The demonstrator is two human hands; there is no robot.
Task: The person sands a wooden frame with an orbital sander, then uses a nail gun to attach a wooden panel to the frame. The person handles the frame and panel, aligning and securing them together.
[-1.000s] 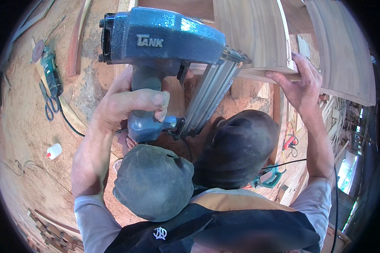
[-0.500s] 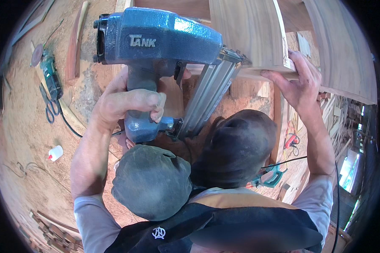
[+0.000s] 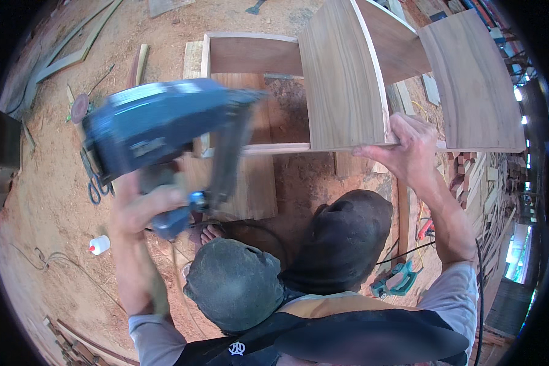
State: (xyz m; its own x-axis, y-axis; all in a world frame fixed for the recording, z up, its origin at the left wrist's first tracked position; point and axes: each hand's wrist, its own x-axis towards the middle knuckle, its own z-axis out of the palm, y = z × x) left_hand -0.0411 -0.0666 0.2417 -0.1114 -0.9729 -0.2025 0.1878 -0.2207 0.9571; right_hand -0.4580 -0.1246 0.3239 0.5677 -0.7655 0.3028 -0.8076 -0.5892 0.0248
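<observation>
My left hand [image 3: 141, 207] is wrapped around the handle of a blue pneumatic nail gun [image 3: 165, 122], smeared by motion. Its magazine points down toward the near side, and its nose is left of a wooden box frame [image 3: 280, 148]. The frame is made of boards, with upright dividers such as the broad middle panel [image 3: 341, 76]. My right hand [image 3: 412, 149] grips the near corner of that panel, thumb stretched along the frame's near edge and fingers curled over the board. The nail gun's nose appears apart from the wood.
An angle grinder's disc [image 3: 80, 108] and blue-handled scissors [image 3: 95, 190] lie left on the dusty floor, near a white bottle [image 3: 100, 245]. A green power tool [image 3: 398, 279] sits by my right knee. Wood offcuts [image 3: 482, 189] are heaped at right; a black hose [image 3: 480, 305] hangs there.
My left hand has swung the nail gun left and away from the panel, tilting it. The view has shifted, showing more of the frame. My right hand still holds the panel's corner.
</observation>
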